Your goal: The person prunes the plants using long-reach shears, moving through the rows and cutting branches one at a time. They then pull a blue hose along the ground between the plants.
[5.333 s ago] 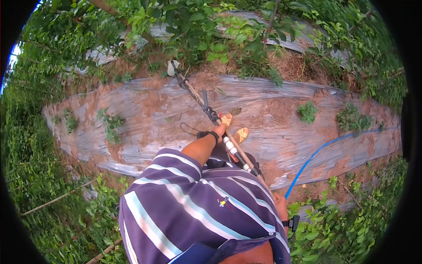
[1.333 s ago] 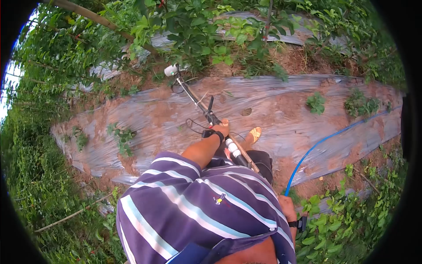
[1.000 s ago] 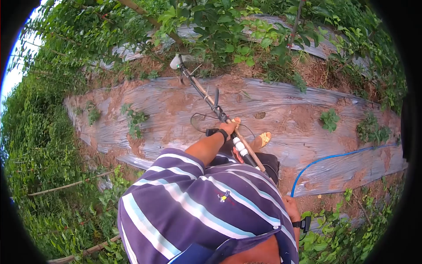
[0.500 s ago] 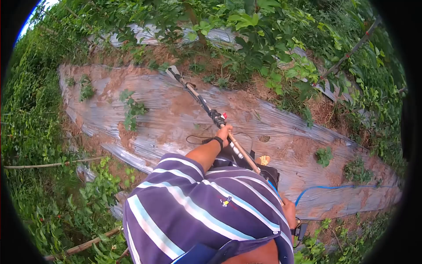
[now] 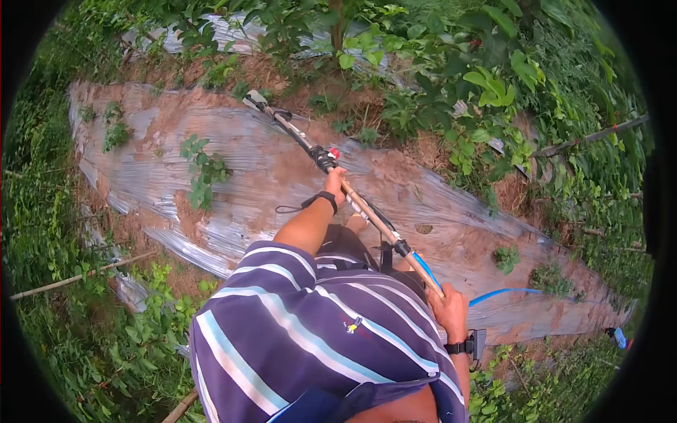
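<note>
My left hand [image 5: 335, 185] is closed around the upper-middle of a long tan pole [image 5: 370, 215], just below a black-wrapped joint [image 5: 324, 159] with a red part. A flat, pale grey head [image 5: 255, 99] sits at the pole's far end, over the plastic sheet. My right hand [image 5: 449, 308] is wrapped around the near end, beside my waist. A blue strip [image 5: 425, 266] lies along the pole near this hand, and a blue hose-like line [image 5: 504, 290] runs off to the right. Dark bands circle both wrists; the right one bears a small box [image 5: 478, 343].
Silvery plastic sheet [image 5: 275, 166] with patches of reddish soil covers the ground. Small plants [image 5: 204, 170] grow up through it. Leafy growth [image 5: 465, 106] borders it beyond the pole, and a bamboo stick [image 5: 84, 275] lies at left. One foot [image 5: 357, 223] shows below the pole.
The pole and both hands have shifted up and left in view. My right hand has come further out from beside the shirt, and a foot now shows near my left hand.
</note>
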`<action>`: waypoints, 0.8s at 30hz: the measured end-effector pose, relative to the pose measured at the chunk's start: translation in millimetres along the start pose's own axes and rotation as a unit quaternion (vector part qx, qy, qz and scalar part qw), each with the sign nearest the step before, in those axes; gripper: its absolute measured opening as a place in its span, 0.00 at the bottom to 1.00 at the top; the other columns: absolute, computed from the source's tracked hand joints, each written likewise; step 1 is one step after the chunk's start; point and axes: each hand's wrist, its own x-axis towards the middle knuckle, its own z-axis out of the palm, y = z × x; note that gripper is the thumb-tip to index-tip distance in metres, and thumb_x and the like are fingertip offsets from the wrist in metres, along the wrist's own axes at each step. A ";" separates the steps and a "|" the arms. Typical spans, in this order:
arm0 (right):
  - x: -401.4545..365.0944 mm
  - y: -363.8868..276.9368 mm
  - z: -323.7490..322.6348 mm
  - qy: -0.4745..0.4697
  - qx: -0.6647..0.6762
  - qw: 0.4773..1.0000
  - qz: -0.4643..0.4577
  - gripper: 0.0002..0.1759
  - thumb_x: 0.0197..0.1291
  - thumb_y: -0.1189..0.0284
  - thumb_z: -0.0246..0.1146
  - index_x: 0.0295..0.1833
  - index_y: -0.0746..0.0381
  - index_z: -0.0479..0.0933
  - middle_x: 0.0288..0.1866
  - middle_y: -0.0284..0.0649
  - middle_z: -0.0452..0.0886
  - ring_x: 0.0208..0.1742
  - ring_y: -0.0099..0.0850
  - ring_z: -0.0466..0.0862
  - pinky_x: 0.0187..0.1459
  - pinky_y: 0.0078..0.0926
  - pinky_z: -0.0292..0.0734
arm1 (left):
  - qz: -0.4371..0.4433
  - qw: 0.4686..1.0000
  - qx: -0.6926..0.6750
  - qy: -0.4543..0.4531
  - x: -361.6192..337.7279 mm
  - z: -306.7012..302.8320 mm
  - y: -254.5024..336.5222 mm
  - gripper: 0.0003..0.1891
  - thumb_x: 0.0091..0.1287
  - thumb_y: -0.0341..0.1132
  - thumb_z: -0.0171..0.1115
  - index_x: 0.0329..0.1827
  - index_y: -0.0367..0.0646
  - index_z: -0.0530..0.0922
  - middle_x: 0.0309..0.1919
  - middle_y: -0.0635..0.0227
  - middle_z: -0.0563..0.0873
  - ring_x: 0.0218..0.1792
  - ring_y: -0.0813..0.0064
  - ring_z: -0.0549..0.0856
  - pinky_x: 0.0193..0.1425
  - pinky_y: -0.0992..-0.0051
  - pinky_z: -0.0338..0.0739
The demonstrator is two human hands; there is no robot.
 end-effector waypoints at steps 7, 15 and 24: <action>26.4 -37.0 5.8 0.032 -0.044 0.998 -0.045 0.22 0.58 0.54 0.67 0.32 0.63 0.76 0.24 0.55 0.80 0.30 0.57 0.82 0.32 0.52 0.75 | 0.008 1.000 0.014 -0.018 20.1 -6.5 32.6 0.12 0.59 0.33 0.61 0.39 0.46 0.66 0.28 0.64 0.70 0.26 0.68 0.75 0.31 0.63 0.76; 21.1 -14.7 33.4 0.021 -0.057 0.997 -0.037 0.23 0.59 0.53 0.66 0.31 0.63 0.75 0.25 0.57 0.80 0.31 0.58 0.82 0.32 0.53 0.75 | -0.002 0.974 0.226 0.015 -10.9 -15.4 7.4 0.18 0.65 0.41 0.61 0.50 0.38 0.72 0.36 0.59 0.79 0.34 0.61 0.83 0.40 0.59 0.82; 9.8 17.3 71.2 0.007 -0.005 0.998 -0.063 0.24 0.60 0.51 0.64 0.32 0.64 0.76 0.26 0.59 0.80 0.32 0.60 0.81 0.33 0.55 0.72 | 0.002 0.920 0.392 -0.027 -63.5 -94.7 40.5 0.25 0.67 0.45 0.60 0.60 0.37 0.72 0.47 0.46 0.82 0.43 0.52 0.87 0.49 0.56 0.83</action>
